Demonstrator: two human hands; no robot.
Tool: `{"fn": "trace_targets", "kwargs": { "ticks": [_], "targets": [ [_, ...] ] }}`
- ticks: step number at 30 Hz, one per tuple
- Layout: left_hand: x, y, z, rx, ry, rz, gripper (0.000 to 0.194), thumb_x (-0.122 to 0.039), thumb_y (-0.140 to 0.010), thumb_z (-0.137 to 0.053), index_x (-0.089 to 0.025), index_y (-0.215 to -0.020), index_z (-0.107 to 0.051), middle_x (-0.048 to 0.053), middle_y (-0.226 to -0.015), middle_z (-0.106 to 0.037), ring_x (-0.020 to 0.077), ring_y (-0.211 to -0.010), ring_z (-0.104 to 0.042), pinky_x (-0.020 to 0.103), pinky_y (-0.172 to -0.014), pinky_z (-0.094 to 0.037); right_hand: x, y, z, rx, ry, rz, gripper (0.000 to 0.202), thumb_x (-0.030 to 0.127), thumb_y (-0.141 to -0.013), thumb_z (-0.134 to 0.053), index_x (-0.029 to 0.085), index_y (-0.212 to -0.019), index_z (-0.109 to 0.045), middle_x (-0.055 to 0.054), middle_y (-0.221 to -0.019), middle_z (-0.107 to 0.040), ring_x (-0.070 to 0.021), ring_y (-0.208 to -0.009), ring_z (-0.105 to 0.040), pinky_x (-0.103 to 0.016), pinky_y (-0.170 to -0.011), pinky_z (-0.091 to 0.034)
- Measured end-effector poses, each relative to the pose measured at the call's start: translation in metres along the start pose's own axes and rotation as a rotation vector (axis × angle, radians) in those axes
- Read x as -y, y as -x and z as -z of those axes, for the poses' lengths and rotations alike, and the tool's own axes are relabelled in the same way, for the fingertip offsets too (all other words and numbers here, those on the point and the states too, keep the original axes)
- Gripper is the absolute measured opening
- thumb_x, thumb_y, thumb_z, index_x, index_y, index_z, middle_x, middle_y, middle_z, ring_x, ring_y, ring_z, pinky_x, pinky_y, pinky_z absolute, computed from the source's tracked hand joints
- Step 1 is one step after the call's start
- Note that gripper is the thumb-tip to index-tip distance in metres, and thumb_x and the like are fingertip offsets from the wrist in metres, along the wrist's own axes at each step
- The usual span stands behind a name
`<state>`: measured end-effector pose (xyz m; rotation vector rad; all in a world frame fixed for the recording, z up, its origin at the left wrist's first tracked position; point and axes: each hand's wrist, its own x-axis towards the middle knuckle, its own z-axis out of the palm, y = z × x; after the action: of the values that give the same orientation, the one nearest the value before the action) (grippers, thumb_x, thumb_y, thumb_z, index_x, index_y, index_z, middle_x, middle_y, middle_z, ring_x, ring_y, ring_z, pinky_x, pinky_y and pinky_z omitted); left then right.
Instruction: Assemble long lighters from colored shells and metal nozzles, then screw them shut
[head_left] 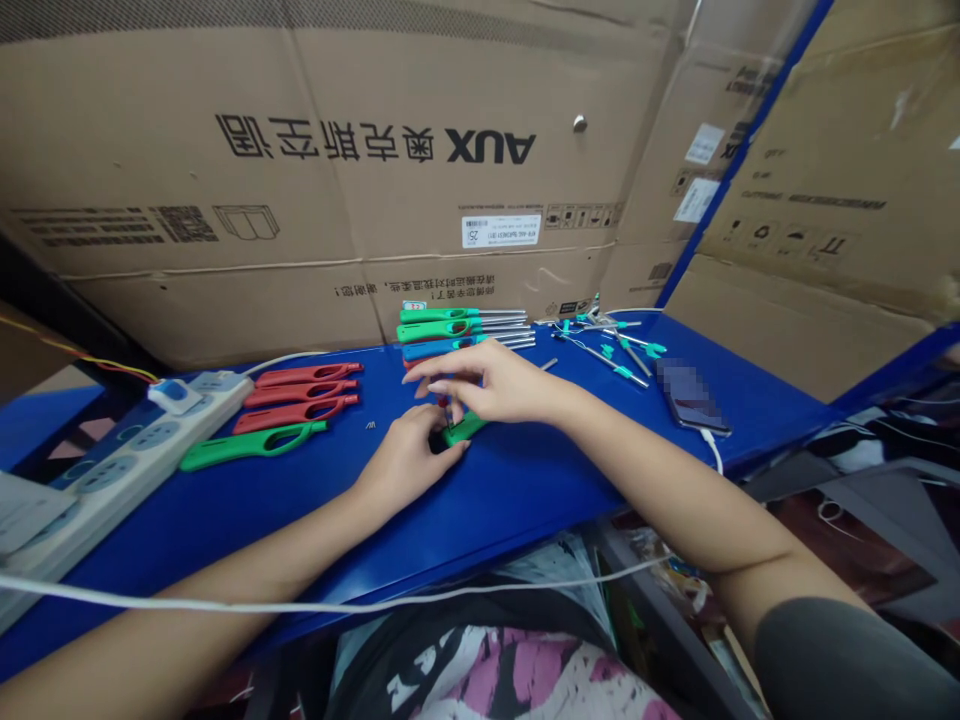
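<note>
A green gas lighter (466,428) lies on the blue table, its metal tube pointing to the right. My left hand (411,450) is closed on its handle end, thumb along the near side. Over the lighter, my right hand (480,385) is bent down with its fingers pinched on a small item with a red part, mostly hidden by the fingers. Beyond my right hand lie several finished-looking lighters with metal tubes, among them a green lighter (435,330) and a blue lighter (427,350).
On the left are several red lighter bodies (300,393), a green lighter body (251,447) and a white power strip (142,450). Loose metal tubes with teal parts (604,350) and a phone (686,395) lie right. A cardboard wall (337,210) stands behind; a white cable (330,606) crosses in front.
</note>
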<state>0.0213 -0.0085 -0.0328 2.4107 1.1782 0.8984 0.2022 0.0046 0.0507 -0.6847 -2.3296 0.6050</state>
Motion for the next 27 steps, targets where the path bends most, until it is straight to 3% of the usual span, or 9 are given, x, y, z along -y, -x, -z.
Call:
{"fn": "trace_targets", "kwargs": {
  "ticks": [3,5,10,16,19,23,27],
  "targets": [
    [-0.002,0.000,-0.001,-0.007,-0.023,-0.013,0.016,-0.027,-0.083,-0.067,-0.018,-0.096,-0.065,0.005,-0.087,-0.067,0.0244,-0.084,-0.064,0.036,-0.074,-0.052,0.005,0.000,0.008,-0.050,0.182,0.008,0.014,0.018,-0.093,-0.060,0.013,-0.096,-0.072,0.000,-0.072,-0.072,-0.0091,-0.058,-0.062,-0.021,-0.066,-0.046],
    [-0.003,0.001,-0.002,-0.011,-0.043,-0.026,0.018,-0.026,-0.084,-0.066,-0.018,-0.100,-0.067,0.005,-0.088,-0.067,0.0250,-0.087,-0.064,0.037,-0.078,-0.052,0.005,-0.001,0.008,-0.093,0.284,0.024,0.014,0.021,-0.094,-0.061,0.014,-0.086,-0.071,0.001,-0.066,-0.068,-0.0099,-0.059,-0.059,-0.022,-0.065,-0.043],
    [-0.004,0.002,-0.004,-0.015,-0.034,-0.031,0.017,-0.024,-0.085,-0.065,-0.018,-0.101,-0.067,0.008,-0.097,-0.070,0.0273,-0.093,-0.065,0.040,-0.083,-0.054,0.007,-0.001,-0.010,-0.131,0.437,0.107,0.015,0.023,-0.098,-0.056,0.014,-0.097,-0.068,-0.007,-0.087,-0.073,-0.0156,-0.080,-0.065,-0.025,-0.075,-0.045],
    [-0.009,0.002,-0.003,-0.021,0.039,-0.042,0.019,-0.016,-0.083,-0.063,-0.018,-0.102,-0.066,0.011,-0.113,-0.071,0.0300,-0.105,-0.066,0.042,-0.088,-0.055,0.030,-0.003,-0.033,-0.131,0.680,-0.130,0.024,0.025,-0.101,-0.050,0.008,-0.102,-0.068,-0.016,-0.095,-0.072,-0.0221,-0.087,-0.067,-0.030,-0.075,-0.047],
    [-0.010,0.002,-0.002,-0.016,0.039,-0.043,0.019,-0.016,-0.083,-0.064,-0.018,-0.101,-0.066,0.011,-0.111,-0.071,0.0299,-0.106,-0.066,0.042,-0.089,-0.054,0.031,-0.005,-0.034,-0.150,0.652,-0.186,0.027,0.027,-0.102,-0.051,0.008,-0.111,-0.068,-0.018,-0.102,-0.073,-0.0246,-0.094,-0.069,-0.032,-0.078,-0.050],
    [-0.007,0.001,-0.002,-0.014,-0.008,-0.031,0.013,-0.019,-0.084,-0.065,-0.016,-0.097,-0.066,0.011,-0.099,-0.071,0.0285,-0.095,-0.066,0.041,-0.083,-0.054,0.021,-0.002,-0.025,-0.188,0.413,-0.087,0.026,0.014,-0.099,-0.051,0.010,-0.120,-0.066,-0.013,-0.106,-0.075,-0.0195,-0.098,-0.070,-0.028,-0.083,-0.051],
    [-0.005,0.002,-0.005,-0.028,-0.037,-0.029,0.010,-0.021,-0.083,-0.067,-0.017,-0.092,-0.066,0.009,-0.093,-0.070,0.0266,-0.089,-0.066,0.039,-0.078,-0.055,0.015,0.002,-0.019,-0.236,0.311,-0.034,0.010,0.013,-0.092,-0.062,0.013,-0.094,-0.072,-0.006,-0.085,-0.076,-0.0147,-0.078,-0.069,-0.024,-0.073,-0.049]
  ]
}}
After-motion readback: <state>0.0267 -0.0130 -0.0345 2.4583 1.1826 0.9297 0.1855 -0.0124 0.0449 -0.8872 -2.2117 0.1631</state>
